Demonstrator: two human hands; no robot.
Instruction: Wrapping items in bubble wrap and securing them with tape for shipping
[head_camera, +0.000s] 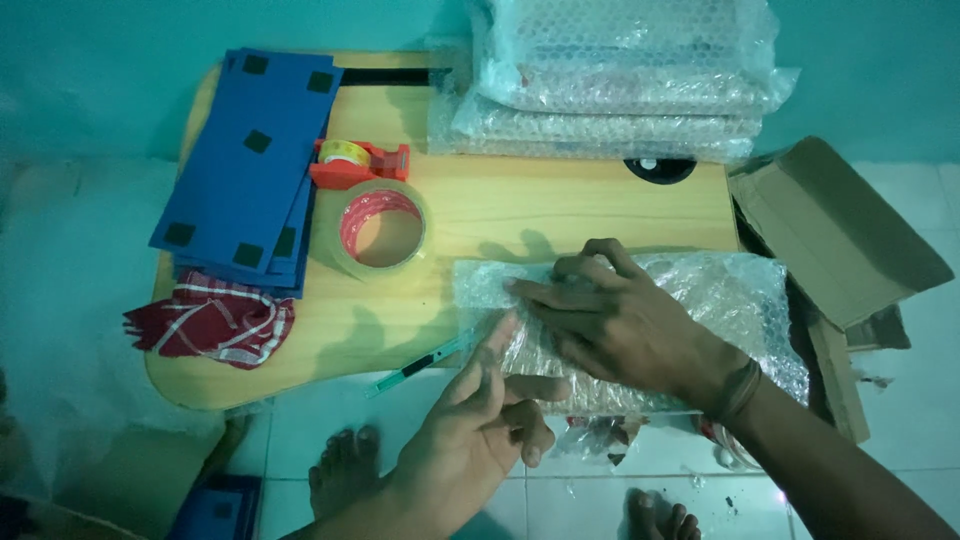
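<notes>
In the head view, the right hand (610, 320) lay flat, fingers spread, on the bubble-wrapped parcel (700, 320) at the table (560, 205) edge. The left hand (480, 420), half open, touched its left end. The wrap looked soft, light and slippery; the firmer edges seemed best to hold.

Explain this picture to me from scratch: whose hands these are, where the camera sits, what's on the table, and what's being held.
One camera, worn on a person's head, looks down at their own bare hands. The right hand presses flat on a bubble-wrapped parcel at the table's near edge. The left hand touches the parcel's left end, fingers partly curled; whether it pinches anything is unclear. On the wooden table lie blue sheets, a tape roll, a red tape dispenser, a red cloth, a cutter and a bubble-wrap stack. A cardboard box stands at the right.
</notes>
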